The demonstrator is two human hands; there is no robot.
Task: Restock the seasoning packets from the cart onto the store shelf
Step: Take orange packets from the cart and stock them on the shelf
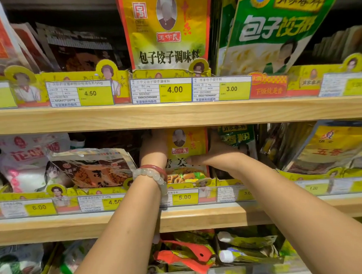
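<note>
2 hands (155, 147), 3 wooden shelves (174, 114), 2 bracelets (154, 172).

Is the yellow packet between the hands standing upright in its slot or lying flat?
Upright: the yellow packet stands face-forward behind the 5.00 tag, left hand and right hand flanking it.

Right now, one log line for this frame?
stage: shelving | left hand: on packet's left edge | right hand: thumb across yellow packet | place: middle shelf
</note>
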